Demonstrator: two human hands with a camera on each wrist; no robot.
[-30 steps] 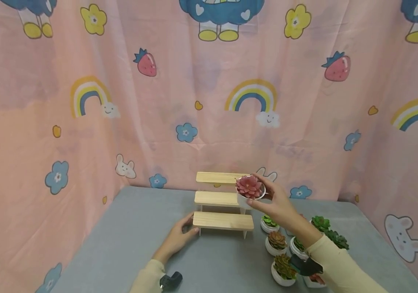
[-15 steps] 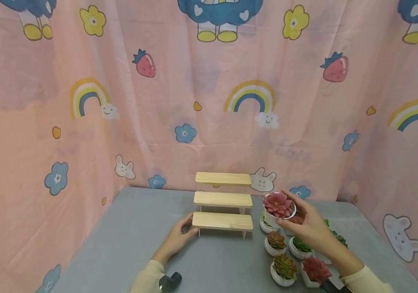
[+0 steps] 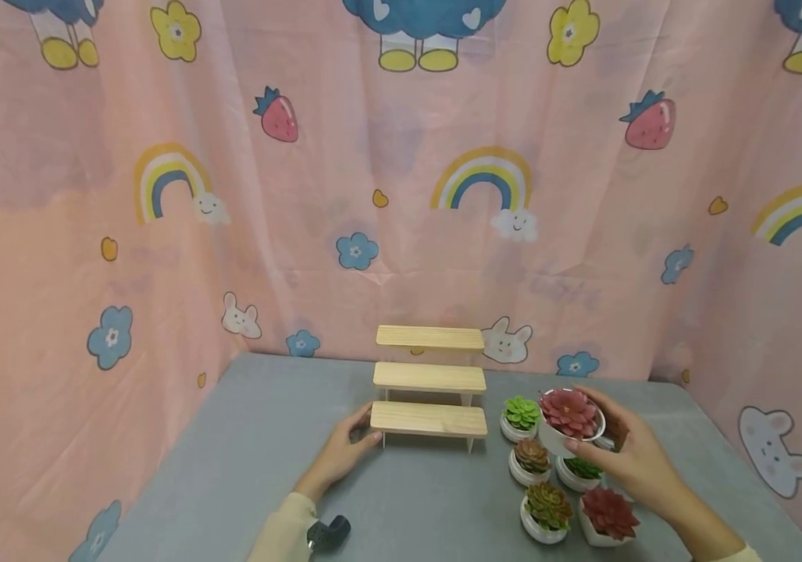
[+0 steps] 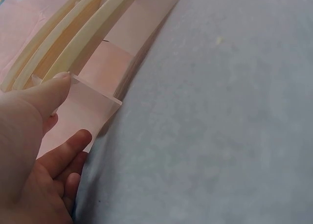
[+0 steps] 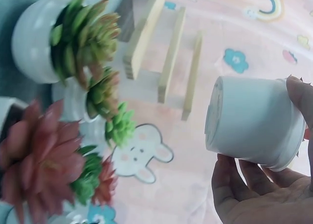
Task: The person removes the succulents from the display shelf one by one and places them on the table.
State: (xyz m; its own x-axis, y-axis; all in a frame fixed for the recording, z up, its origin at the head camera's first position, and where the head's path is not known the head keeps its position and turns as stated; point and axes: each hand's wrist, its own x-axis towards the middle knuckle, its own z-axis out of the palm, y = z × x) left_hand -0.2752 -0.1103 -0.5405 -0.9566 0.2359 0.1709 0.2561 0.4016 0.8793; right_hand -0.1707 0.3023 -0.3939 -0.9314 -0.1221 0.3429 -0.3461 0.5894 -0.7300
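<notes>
My right hand (image 3: 629,449) grips a white pot holding a pink-red succulent (image 3: 569,413), lifted over the cluster of potted plants. In the right wrist view, thumb and fingers lie on opposite sides of the pot (image 5: 254,121), which hides most of its plant. My left hand (image 3: 344,453) holds the left end of a three-tier display stand (image 3: 429,419) with wooden shelves. Seen from the left wrist, the thumb lies at the top corner of its clear side panel (image 4: 83,109), with fingers lower down; how far they wrap round is partly hidden.
Right of the stand, several white-potted succulents stand close together: a bright green one (image 3: 520,414), brownish ones (image 3: 547,507) and a red one (image 3: 609,515) among them. A grey cloth covers the table (image 3: 246,468). A pink patterned curtain (image 3: 316,179) hangs behind and along both sides.
My right hand has carried the pink-red succulent from in front of the stand's upper shelves rightward and lower, over the other pots. The left hand stays at the stand.
</notes>
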